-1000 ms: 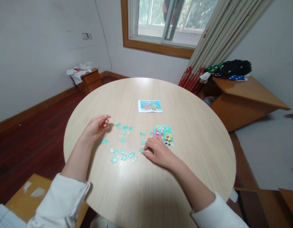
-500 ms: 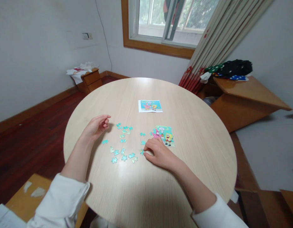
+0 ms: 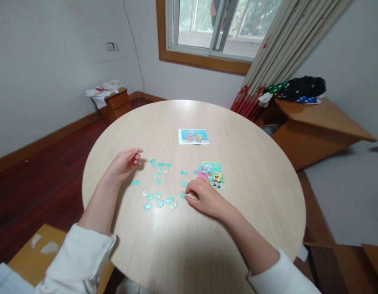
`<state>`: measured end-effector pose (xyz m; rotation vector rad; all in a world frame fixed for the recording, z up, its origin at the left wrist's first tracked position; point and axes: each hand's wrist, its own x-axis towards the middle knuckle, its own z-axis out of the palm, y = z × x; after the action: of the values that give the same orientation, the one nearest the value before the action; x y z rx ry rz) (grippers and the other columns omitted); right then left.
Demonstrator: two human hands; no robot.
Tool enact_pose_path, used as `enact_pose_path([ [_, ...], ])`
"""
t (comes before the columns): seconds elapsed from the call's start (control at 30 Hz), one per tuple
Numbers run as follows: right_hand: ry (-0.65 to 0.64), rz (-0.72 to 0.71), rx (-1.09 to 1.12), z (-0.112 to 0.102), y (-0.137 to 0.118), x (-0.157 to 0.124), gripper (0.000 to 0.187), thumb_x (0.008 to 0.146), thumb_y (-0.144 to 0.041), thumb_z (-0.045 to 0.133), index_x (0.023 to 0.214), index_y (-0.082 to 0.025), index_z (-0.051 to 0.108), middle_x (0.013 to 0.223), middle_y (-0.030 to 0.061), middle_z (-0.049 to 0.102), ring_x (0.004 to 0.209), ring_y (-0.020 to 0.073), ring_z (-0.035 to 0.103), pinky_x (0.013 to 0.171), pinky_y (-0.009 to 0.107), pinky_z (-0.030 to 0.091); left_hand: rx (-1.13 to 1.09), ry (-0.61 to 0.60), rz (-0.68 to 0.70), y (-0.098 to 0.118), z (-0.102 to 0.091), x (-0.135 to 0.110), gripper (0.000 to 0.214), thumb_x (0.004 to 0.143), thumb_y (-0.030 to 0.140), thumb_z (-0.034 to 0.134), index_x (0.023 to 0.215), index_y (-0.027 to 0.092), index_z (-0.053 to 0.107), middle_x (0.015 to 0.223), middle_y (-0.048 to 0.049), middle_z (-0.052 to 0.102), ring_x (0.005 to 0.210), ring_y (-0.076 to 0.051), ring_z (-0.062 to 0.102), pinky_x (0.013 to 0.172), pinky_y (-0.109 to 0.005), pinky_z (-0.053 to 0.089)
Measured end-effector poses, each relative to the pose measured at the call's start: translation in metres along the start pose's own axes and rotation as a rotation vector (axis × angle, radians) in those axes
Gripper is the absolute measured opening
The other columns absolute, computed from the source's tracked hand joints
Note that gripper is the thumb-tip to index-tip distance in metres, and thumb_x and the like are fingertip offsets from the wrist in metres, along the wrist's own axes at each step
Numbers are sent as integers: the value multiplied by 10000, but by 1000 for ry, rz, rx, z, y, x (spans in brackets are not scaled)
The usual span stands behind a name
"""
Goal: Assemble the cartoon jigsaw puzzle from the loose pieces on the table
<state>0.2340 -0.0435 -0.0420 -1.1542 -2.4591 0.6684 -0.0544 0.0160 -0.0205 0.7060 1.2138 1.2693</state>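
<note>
My right hand [image 3: 204, 197] has its thumb and index fingertips at a small teal jigsaw piece [image 3: 182, 195], pinching its right edge on the table. Just beyond that hand lies the partly joined jigsaw puzzle [image 3: 218, 168], showing pink, pale and yellow cartoon figures; my knuckles hide its lower left part. My left hand [image 3: 125, 163] rests at the left of the loose pieces, fingers loosely curled with the index stretched out, and nothing visible in it. Several loose teal and pale yellow jigsaw pieces [image 3: 160, 203] lie between my hands. Nearest my left hand is a teal piece [image 3: 135, 183].
A printed reference picture [image 3: 194, 136] lies farther back on the round wooden table [image 3: 253, 163]. Beyond the table stand a small drawer cabinet [image 3: 119, 102] with papers and cloth at left, and a wooden desk [image 3: 317, 122] with dark cloth at right. A curtain [image 3: 277, 53] hangs beside the window.
</note>
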Motion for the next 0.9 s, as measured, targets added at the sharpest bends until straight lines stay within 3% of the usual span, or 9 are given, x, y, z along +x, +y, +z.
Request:
enact_pose_path([
  [0.1,-4,8,2,0,0,0,58,799,-127,585,818,-182,594,772,6,591,815,163,524,860,332,333,2,-103,-66,2,-2,-4,70,716,185,655,753,132,628,516,46,481,496,-76,486,737,-338,549],
  [0.2,-12,16,5,-1,-1,0,53,805,-134,584,823,-183,594,754,-1,580,794,157,517,857,332,331,26,-310,-153,7,-3,-11,77,745,217,644,747,142,626,492,51,485,479,-87,489,866,-471,533],
  [0.3,-8,12,9,-1,-2,0,59,806,-130,575,820,-184,592,745,-3,575,784,157,516,849,331,331,74,-530,-236,9,-3,-17,172,765,252,633,636,150,582,474,39,496,469,-86,478,899,-505,518],
  [0.4,-2,8,7,-1,-2,1,56,807,-134,574,821,-184,595,739,-1,574,780,158,516,834,326,333,104,-649,-289,8,-2,-18,220,782,275,620,606,167,545,471,37,505,461,-85,470,901,-498,521],
  [0.73,-21,24,9,-2,-3,1,54,809,-133,581,829,-178,604,748,3,591,769,153,516,841,333,333,150,-686,-356,3,-3,-15,200,816,278,566,649,180,518,521,29,544,512,-100,503,886,-459,527],
  [0.9,-13,18,11,-2,-2,1,61,806,-128,577,827,-177,607,745,5,593,768,154,516,837,330,334,198,-687,-325,4,-2,-16,218,803,312,579,642,185,505,507,39,517,498,-96,477,847,-443,531],
])
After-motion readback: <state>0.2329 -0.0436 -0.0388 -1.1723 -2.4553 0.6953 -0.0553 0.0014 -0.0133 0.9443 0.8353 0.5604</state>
